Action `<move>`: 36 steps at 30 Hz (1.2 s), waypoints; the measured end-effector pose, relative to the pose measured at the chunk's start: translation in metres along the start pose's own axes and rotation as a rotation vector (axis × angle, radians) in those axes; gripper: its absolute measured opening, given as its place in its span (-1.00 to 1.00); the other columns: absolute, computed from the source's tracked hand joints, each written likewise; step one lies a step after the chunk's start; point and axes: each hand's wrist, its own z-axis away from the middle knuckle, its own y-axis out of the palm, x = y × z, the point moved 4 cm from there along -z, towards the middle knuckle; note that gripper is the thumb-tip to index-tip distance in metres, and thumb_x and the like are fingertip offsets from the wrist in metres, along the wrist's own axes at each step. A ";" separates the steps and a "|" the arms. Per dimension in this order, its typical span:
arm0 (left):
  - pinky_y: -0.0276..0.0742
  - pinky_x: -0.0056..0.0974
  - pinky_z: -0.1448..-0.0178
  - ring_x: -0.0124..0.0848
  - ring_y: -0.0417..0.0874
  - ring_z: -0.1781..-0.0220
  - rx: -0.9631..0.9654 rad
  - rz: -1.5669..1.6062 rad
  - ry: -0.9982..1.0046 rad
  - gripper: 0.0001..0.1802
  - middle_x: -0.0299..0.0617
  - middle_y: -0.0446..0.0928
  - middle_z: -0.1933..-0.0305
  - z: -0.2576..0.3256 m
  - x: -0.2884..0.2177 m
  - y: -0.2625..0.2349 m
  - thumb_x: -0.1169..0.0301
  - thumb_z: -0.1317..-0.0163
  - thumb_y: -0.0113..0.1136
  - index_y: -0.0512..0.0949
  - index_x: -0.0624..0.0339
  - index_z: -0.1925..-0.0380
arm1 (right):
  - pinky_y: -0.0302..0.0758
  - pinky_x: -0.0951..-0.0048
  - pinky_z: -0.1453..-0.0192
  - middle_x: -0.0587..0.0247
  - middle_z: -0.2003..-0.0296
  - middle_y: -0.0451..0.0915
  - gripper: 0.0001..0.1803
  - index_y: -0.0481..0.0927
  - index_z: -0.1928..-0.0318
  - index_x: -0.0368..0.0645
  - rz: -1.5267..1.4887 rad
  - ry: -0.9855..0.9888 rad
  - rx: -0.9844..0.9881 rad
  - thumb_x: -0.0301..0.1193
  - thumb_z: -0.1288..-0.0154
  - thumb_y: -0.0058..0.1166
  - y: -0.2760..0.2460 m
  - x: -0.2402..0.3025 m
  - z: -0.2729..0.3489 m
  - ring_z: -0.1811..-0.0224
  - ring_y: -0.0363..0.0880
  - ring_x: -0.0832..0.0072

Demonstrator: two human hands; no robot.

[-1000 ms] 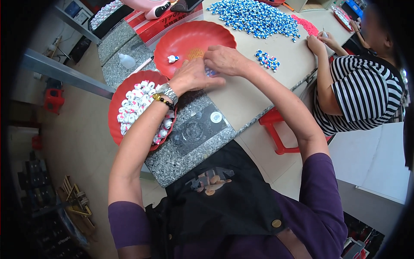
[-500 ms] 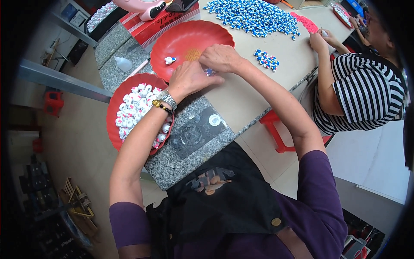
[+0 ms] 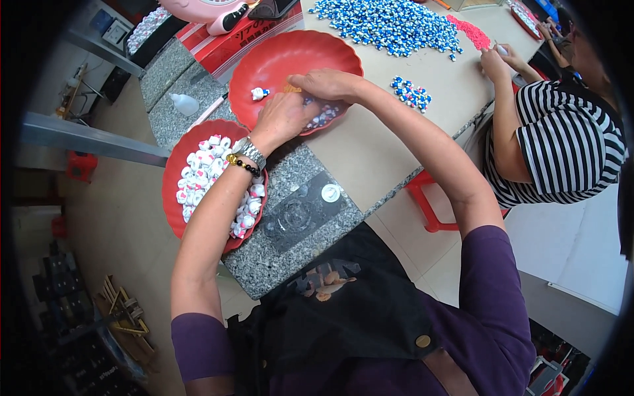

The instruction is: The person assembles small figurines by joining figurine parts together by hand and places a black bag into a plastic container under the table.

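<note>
While both hands met over the upper red dish, the bench stood as follows.

Left hand (image 3: 282, 119): curled over the near rim of the upper red dish (image 3: 284, 63), fingers bent down among the small pieces; whether it pinched one cannot be told.
Right hand (image 3: 330, 84): just beyond the left, touching it, fingers drawn together on a tiny orange part (image 3: 291, 88), seemingly to fit it.
Small pieces (image 3: 321, 117): under both hands, in the dish, kept within reach.
Lone white figure (image 3: 259, 94): left of the hands, apart on the dish floor.
Lower red dish (image 3: 176, 198): beneath the left forearm, heaped with white figures (image 3: 201, 175), probably sorted.
Blue-and-white heap (image 3: 389, 25): beyond the right hand.
Co-worker's hand (image 3: 494, 64): well right.
</note>
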 end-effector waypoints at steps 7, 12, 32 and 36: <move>0.52 0.14 0.07 0.17 0.67 0.20 -0.129 0.002 -0.205 -0.46 0.28 0.62 0.36 -0.018 0.024 -0.003 0.06 -0.34 -0.06 0.65 0.37 0.35 | 0.36 0.33 0.67 0.22 0.49 0.51 -0.33 0.57 0.11 -0.28 -0.705 0.295 0.051 0.13 -0.46 -0.33 0.019 -0.005 -0.014 0.66 0.41 0.43; 0.51 0.14 0.09 0.18 0.66 0.29 -0.380 0.096 -0.182 -0.50 0.24 0.60 0.48 -0.027 0.016 -0.023 0.12 -0.33 -0.05 0.65 0.35 0.46 | 0.41 0.33 0.61 0.14 0.54 0.51 -0.29 0.55 0.23 -0.33 -0.686 0.190 -0.265 0.12 -0.45 -0.40 0.004 0.003 -0.018 0.66 0.45 0.41; 0.55 0.14 0.17 0.15 0.65 0.23 -0.304 -0.091 0.192 -0.82 0.17 0.60 0.27 -0.028 -0.122 0.079 0.34 -0.36 0.00 0.38 0.25 0.23 | 0.40 0.10 0.23 -0.04 0.41 0.55 -0.57 0.51 0.31 -0.25 -0.577 0.207 -1.253 -0.19 -0.53 -0.30 0.019 -0.091 0.133 0.38 0.52 0.08; 0.53 0.13 0.11 0.17 0.60 0.12 -0.382 -0.056 0.240 -0.84 0.21 0.54 0.16 -0.025 -0.113 0.077 0.42 -0.33 0.01 0.35 0.27 0.21 | 0.49 0.07 0.19 -0.06 0.39 0.58 -0.83 0.53 0.33 -0.22 -0.175 0.175 -1.272 -0.40 -0.34 -0.07 0.006 -0.073 0.128 0.27 0.59 -0.05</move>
